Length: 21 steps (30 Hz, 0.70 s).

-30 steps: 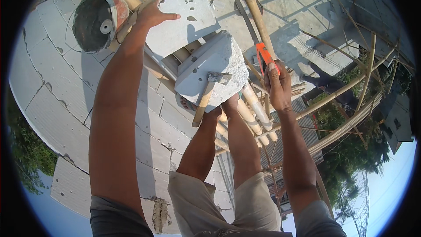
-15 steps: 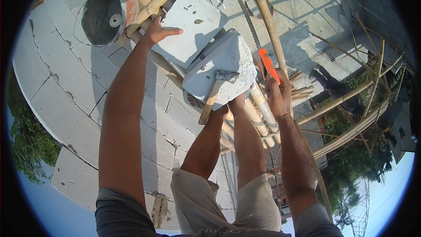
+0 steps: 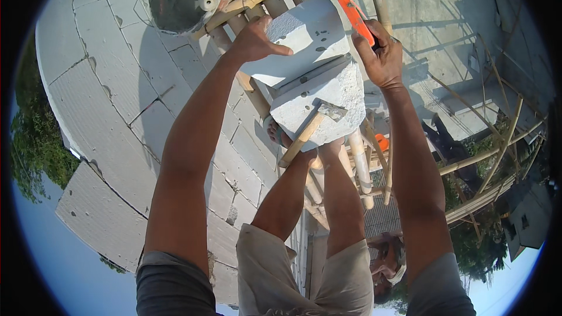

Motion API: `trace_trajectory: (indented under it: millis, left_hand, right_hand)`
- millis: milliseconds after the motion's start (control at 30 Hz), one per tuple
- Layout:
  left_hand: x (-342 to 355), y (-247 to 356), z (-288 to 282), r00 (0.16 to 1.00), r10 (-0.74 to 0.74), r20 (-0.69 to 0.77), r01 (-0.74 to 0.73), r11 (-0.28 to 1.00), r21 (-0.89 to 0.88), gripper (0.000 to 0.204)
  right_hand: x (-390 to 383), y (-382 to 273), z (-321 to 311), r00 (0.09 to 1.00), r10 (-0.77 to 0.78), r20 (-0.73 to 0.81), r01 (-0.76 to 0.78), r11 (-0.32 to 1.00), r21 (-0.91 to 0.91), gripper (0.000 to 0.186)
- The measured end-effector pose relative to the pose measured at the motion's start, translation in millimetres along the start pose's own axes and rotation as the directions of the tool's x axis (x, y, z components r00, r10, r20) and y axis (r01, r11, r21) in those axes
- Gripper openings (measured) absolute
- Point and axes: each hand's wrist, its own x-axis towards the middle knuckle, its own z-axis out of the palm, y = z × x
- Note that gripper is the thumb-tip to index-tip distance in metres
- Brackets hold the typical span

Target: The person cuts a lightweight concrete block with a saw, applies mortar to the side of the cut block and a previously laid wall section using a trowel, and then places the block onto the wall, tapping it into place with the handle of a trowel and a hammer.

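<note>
Right hand (image 3: pixel 381 58) has its grip wrapped around the orange handle of a handsaw (image 3: pixel 355 20); the left hand (image 3: pixel 256 43) bears on a pale block (image 3: pixel 316 35), thumb stretched along it — whether its fingers grip or merely press, I cannot tell. That block lies just beside a second block (image 3: pixel 295 105), which carries a wooden-handled tool (image 3: pixel 307 133). No saw cut shows on the visible faces, so cutting seems not begun, with all of it left — though the blade is hard to make out. Both arms reach forward, elbows slightly bent.
</note>
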Motion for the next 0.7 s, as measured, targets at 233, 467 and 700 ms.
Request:
trace_trajectory:
  millis: [233, 467, 700]
  left_hand:
    - [-153, 47, 2, 0.843, -0.256, -0.473, 0.293, 0.956, 0.005, 0.073]
    - [-285, 49, -12, 0.687, -0.414, -0.597, 0.406, 0.9, -0.157, 0.077]
    - [-386, 77, -8, 0.682, -0.57, -0.458, 0.594, 0.797, -0.107, 0.074]
  right_hand:
    - [78, 15, 68, 0.97, 0.043, 0.241, 0.069, 0.898, -0.435, 0.075]
    - [32, 47, 157, 0.87, 0.194, 0.454, 0.033, 0.895, -0.445, 0.067]
    - [-43, -1, 122, 0.829, 0.497, 0.256, -0.346, 0.816, -0.463, 0.047]
